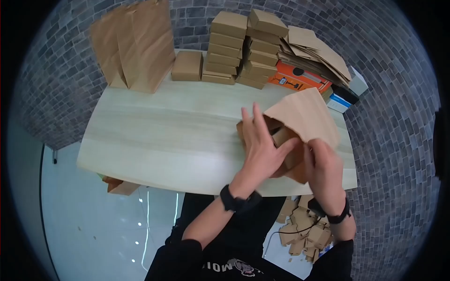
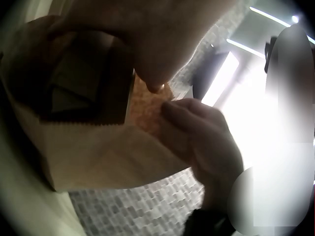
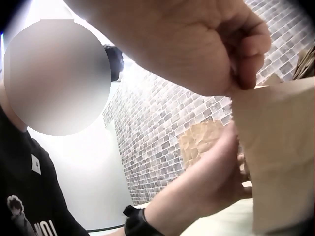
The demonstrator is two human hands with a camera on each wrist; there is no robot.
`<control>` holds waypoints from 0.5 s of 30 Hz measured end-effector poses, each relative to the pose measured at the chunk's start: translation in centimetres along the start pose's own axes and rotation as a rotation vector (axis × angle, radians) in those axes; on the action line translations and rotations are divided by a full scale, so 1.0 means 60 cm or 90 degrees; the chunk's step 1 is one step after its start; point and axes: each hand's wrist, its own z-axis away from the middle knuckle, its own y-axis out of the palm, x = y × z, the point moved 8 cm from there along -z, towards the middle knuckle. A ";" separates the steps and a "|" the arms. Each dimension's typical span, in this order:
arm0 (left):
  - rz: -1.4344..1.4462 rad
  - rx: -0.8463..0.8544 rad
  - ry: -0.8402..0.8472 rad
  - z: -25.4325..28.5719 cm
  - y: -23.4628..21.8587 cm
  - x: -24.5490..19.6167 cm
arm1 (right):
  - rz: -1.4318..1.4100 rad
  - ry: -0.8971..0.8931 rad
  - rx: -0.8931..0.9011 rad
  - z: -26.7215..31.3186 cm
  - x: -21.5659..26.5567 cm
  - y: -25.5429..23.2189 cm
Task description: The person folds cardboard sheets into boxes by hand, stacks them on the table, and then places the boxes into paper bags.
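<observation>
A brown paper bag (image 1: 307, 114) lies on the right part of the table, its zigzag-cut mouth turned toward the person. Inside it, in the left wrist view, the shaded shape of a cardboard box (image 2: 76, 73) shows. The right hand (image 1: 326, 171) pinches the bag's rim between curled fingers and thumb; the right wrist view has this hand (image 3: 192, 44) at the paper's top edge. Across the mouth, the left hand (image 1: 260, 152) has its fingers stretched out and its thumb over the opening. Part of the left fingers is hidden behind the paper in the right wrist view.
Stacked cardboard boxes (image 1: 227, 44) line the table's back beside a tall standing paper bag (image 1: 136, 47). Flat paper bags (image 1: 314, 47) lie on an orange box (image 1: 297, 77) at back right. Below the table's front edge, many small cartons (image 1: 304, 229) are heaped.
</observation>
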 end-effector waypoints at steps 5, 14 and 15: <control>-0.085 0.040 0.018 -0.022 -0.032 -0.012 | -0.043 0.072 -0.006 -0.027 -0.070 -0.014; 0.121 0.186 -0.299 0.005 -0.064 0.134 | -0.047 0.157 -0.011 -0.065 -0.064 -0.123; 0.157 0.209 -0.277 0.006 -0.052 0.126 | -0.064 0.172 -0.012 -0.071 -0.070 -0.139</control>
